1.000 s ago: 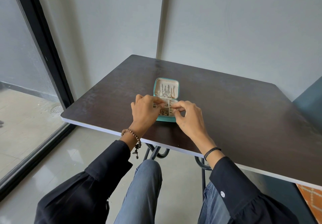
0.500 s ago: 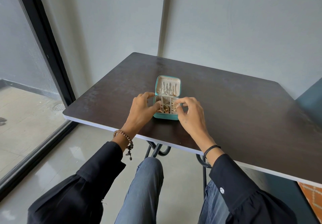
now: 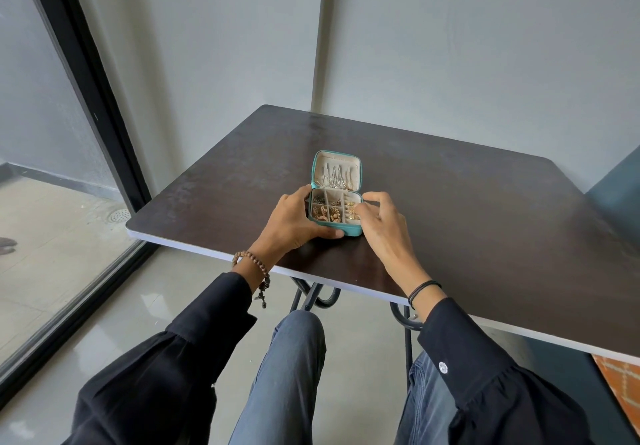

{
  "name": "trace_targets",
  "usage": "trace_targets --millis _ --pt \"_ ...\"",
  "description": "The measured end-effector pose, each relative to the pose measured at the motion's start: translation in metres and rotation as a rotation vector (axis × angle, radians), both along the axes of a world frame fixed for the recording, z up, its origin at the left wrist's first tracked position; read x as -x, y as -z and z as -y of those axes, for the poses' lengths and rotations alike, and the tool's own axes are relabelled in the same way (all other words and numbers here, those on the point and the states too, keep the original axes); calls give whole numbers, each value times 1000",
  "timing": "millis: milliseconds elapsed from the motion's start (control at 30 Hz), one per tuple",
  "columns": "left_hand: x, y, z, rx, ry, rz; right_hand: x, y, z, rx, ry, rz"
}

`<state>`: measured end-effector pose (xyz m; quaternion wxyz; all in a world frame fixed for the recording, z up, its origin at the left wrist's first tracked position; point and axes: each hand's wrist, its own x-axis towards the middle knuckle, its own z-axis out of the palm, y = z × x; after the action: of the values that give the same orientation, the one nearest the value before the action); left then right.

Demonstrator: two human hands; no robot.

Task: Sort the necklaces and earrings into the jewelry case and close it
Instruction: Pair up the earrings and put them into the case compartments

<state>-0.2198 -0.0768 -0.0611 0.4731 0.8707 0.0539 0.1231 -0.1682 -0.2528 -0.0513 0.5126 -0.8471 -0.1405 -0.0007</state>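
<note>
Over my knees stands the dark table [image 3: 450, 219]. My left hand [image 3: 291, 222] grips the left side of the teal jewelry case [image 3: 353, 232], thumb along its front wall. My right hand [image 3: 381, 226] curls over its right edge, fingertips at the right-hand compartments; whether they pinch anything I cannot tell. The case sits near the table's front edge, lid open. Silver necklaces [image 3: 336, 176] hang in the lid; gold earrings [image 3: 323, 214] fill the tray.
</note>
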Motion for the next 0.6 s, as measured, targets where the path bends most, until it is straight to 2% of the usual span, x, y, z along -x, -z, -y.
trace_targets --millis 600 --pt "-11 11 109 -63 59 34 11 4 113 -46 172 26"
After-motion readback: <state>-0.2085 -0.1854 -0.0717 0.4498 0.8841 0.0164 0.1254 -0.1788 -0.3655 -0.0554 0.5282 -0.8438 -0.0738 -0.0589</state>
